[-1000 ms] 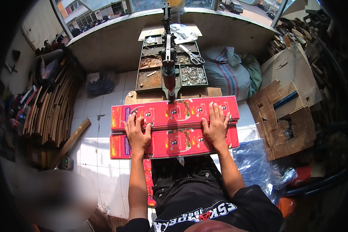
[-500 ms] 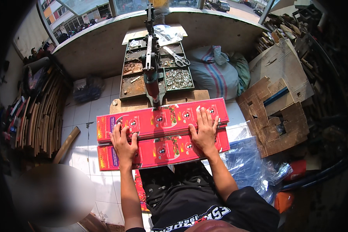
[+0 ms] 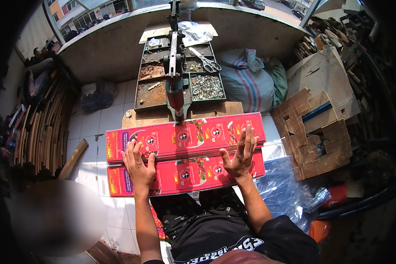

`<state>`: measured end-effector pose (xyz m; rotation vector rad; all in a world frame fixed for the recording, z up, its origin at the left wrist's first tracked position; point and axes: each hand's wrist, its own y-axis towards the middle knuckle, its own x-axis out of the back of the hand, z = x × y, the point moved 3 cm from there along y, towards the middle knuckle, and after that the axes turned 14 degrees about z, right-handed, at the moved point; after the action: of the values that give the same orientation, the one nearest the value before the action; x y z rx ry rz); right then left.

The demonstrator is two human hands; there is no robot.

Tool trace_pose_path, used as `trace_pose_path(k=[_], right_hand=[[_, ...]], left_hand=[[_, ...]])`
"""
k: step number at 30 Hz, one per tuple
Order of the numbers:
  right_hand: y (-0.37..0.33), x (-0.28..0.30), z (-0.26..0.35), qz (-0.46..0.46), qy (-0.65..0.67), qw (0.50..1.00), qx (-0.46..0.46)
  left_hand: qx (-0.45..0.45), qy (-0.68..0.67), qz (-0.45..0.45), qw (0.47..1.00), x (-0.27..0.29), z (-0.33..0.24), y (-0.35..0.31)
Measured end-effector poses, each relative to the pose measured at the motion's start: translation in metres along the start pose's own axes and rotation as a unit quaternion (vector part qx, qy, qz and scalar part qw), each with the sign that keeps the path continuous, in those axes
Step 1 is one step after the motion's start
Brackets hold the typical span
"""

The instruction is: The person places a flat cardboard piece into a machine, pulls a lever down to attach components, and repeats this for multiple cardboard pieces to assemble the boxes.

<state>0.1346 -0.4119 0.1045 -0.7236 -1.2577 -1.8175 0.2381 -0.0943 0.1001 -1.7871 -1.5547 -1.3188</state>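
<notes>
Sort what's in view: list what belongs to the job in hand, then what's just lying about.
Likely in the job:
red printed panels, beneath the left hand and right hand
press, its tip near the panels' far edge
metal pieces in the tray

Apparently just lying about:
striped sack
cut-out brown board
clear plastic sheeting

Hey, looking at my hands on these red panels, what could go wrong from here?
The tip of the press is by the far edge of the upper red stack; your left hand or right hand could get pinched if it strayed there.
The lower red stack reaches toward your lap, so it might slide that way.
Small loose metal pieces lie near the press and could scatter if bumped.
</notes>
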Motion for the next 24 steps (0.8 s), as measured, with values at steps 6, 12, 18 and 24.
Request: trace_pose_path(k=[6, 12, 18, 24], right_hand=[[-0.002, 0.003, 0.001, -0.068, 0.071, 0.995, -0.01], [0.027, 0.051, 0.019, -0.011, 0.052, 0.997, -0.059], [0.019, 0.026, 0.002, -0.03, 0.065, 0.995, 0.065], [0.056, 0.091, 0.025, -0.059, 0.021, 0.996, 0.06]], left_hand=[[0.009, -0.002, 0.009, 1.0, -0.001, -0.003, 0.001], [0.013, 0.005, 0.016, 1.0, 0.001, -0.004, 0.002], [0.009, 0.005, 0.019, 1.0, 0.003, -0.005, 0.003], [0.002, 0.005, 0.018, 1.0, 0.0, -0.006, 0.004]])
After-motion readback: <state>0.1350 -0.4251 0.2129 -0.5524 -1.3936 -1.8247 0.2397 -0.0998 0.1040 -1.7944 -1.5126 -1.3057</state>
